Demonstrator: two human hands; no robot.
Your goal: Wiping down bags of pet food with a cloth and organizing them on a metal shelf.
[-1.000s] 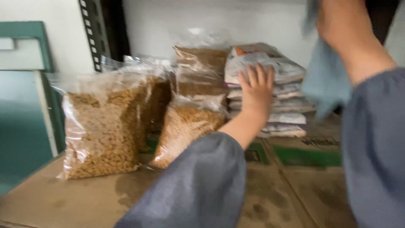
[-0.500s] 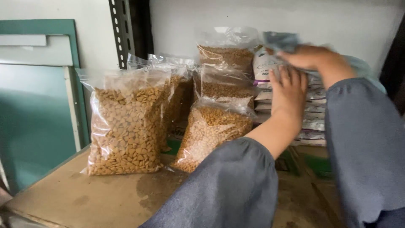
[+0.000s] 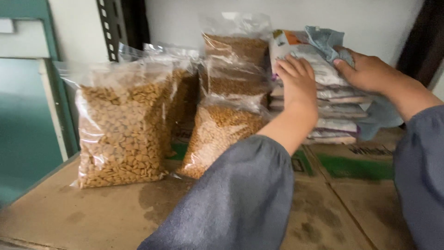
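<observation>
Pale printed pouches (image 3: pixel 323 99) sat stacked at the back of the cardboard-lined shelf (image 3: pixel 92 213). The left hand (image 3: pixel 298 81) lay flat, fingers spread, on the stack's front; the right hand (image 3: pixel 367 71) pinched a blue-grey cloth (image 3: pixel 326 39) against its top. Clear bags of brown pellets (image 3: pixel 122 129) stood just left.

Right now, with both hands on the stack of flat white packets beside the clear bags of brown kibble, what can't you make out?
- Head view: the left hand covers the stack of flat white packets' left side.
- The right hand hides part of the crumpled blue-grey cloth.
- The clear bags of brown kibble in front screen those behind.
- Grey sleeves block the cardboard surface.
</observation>
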